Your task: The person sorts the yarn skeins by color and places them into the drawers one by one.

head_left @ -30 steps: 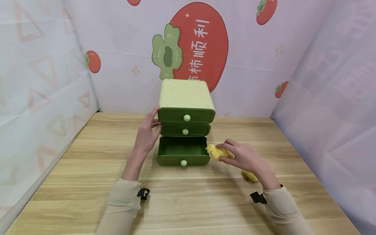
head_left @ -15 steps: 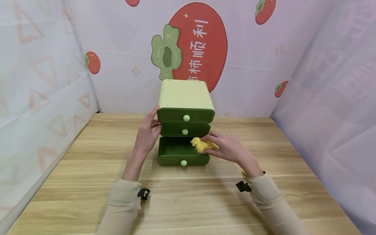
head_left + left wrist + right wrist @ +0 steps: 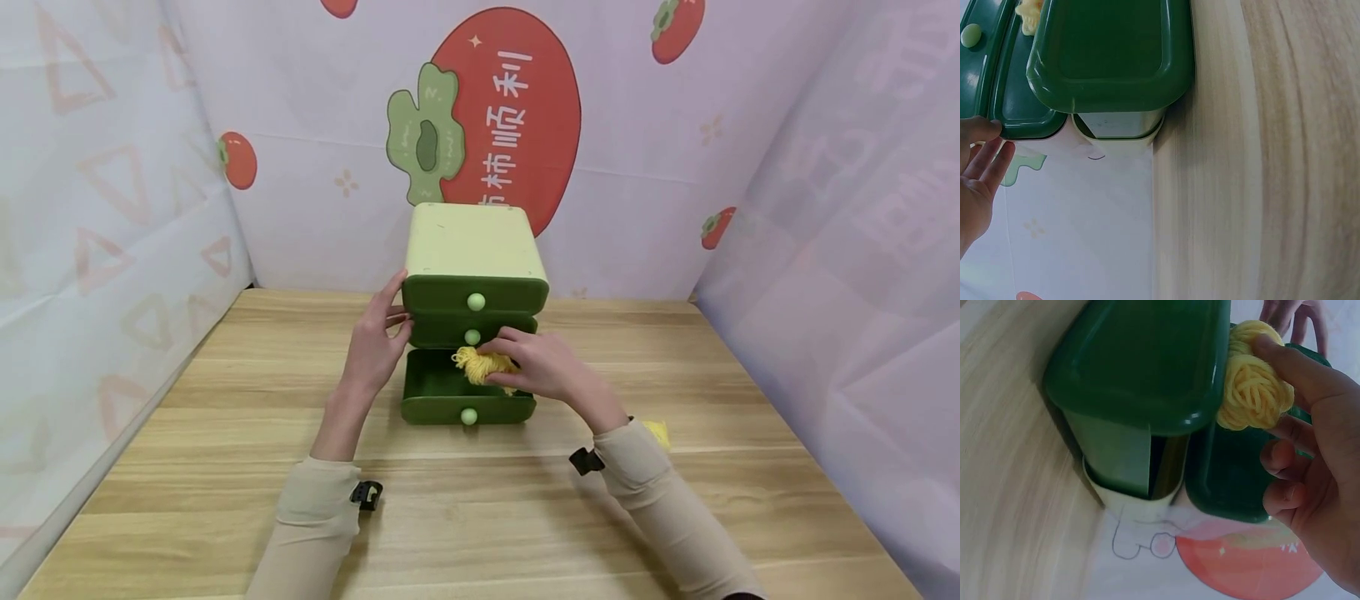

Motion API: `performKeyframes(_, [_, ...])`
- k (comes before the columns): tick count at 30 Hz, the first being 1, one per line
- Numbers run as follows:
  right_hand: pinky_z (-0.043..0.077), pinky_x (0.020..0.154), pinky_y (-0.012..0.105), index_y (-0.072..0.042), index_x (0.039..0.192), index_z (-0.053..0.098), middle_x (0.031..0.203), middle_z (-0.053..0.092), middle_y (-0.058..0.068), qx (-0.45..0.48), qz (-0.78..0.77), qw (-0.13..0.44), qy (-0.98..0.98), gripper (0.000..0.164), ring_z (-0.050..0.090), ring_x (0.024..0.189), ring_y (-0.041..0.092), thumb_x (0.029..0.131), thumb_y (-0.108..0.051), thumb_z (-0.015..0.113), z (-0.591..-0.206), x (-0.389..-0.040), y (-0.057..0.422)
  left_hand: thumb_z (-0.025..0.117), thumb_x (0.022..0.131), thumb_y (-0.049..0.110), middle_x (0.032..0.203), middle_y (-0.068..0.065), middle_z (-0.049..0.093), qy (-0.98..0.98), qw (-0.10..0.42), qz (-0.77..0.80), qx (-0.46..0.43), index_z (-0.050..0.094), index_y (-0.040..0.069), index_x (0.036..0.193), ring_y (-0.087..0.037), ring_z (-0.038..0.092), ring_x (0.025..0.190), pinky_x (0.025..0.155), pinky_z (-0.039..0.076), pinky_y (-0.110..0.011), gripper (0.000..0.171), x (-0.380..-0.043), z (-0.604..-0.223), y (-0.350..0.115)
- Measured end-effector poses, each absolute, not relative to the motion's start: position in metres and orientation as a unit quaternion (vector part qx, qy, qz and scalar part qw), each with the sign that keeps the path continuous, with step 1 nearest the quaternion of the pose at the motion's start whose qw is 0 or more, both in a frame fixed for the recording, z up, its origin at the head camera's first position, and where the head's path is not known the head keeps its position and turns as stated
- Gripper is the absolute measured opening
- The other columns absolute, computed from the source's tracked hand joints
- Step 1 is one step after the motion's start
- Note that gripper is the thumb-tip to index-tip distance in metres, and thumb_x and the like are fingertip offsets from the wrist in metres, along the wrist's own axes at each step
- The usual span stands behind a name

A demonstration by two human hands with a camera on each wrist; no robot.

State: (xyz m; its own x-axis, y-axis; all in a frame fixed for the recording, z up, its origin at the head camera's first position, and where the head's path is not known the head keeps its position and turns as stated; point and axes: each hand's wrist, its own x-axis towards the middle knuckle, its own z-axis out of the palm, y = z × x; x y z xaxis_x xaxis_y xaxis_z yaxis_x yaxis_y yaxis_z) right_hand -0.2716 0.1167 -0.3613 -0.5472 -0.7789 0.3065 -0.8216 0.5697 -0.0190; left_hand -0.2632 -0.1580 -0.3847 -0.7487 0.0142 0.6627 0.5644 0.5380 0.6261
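A small cabinet [image 3: 474,240] with a pale top and green drawers stands mid-table. Its bottom drawer [image 3: 431,409] is pulled out. Over that drawer, my right hand [image 3: 549,367] pinches a yellow skein of yarn [image 3: 474,367] between thumb and fingers. The right wrist view shows the yarn [image 3: 1254,394] close up, thumb on its top and fingers beneath. At the cabinet's left side my left hand [image 3: 372,350] rests its fairly straight fingers and thumb on the edges of the upper drawers. The left wrist view shows its fingertips at the rim of a drawer front [image 3: 1025,94].
Another yellow skein [image 3: 658,433] lies on the table at right, partly hidden behind my right sleeve. The wooden table [image 3: 225,467] is bounded by printed cloth walls [image 3: 315,233] at the back and both sides. Round pale knobs [image 3: 468,417] stick out from the drawer fronts.
My right hand has moved left with the yarn, from beside the bottom drawer to over it. The left hand has stayed at the cabinet's side.
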Motion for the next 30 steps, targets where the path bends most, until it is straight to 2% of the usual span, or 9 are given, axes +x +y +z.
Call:
performKeyframes(13, [0.037,0.045,0.019,-0.022,0.112,0.073,0.100,0.069,-0.007,0.482,0.084,0.168,-0.856,0.035,0.059,0.063,0.005,0.086,-0.045,0.075,-0.373,-0.282,0.089,0.063,0.089,-0.014,0.143,-0.016,0.051,-0.817,0.303,-0.456,-0.180,0.038,0.020,0.154,-0.036,0.069,0.103,0.090,0.060,-0.044,0.078,-0.264,-0.384,-0.157])
performKeyframes(25, [0.033,0.042,0.017,-0.023,0.112,0.073,0.100,0.073,-0.009,0.465,0.058,0.175,-0.866,0.033,0.062,0.063,0.005,0.087,-0.045,0.074,-0.377,-0.281,0.084,0.063,0.089,-0.013,0.144,-0.016,0.051,-0.821,0.303,-0.451,-0.176,0.037,0.021,0.154,-0.037,0.069,0.104,0.090,0.060,-0.043,0.078,-0.263,-0.382,-0.158])
performKeyframes(30, [0.029,0.040,0.017,-0.023,0.108,0.074,0.100,0.074,-0.010,0.465,0.066,0.180,-0.865,0.025,0.063,0.062,0.005,0.089,-0.040,0.074,-0.381,-0.279,0.082,0.063,0.088,-0.014,0.144,-0.015,0.051,-0.819,0.300,-0.457,-0.175,0.037,0.021,0.154,-0.036,0.070,0.104,0.089,0.061,-0.043,0.079,-0.263,-0.384,-0.158])
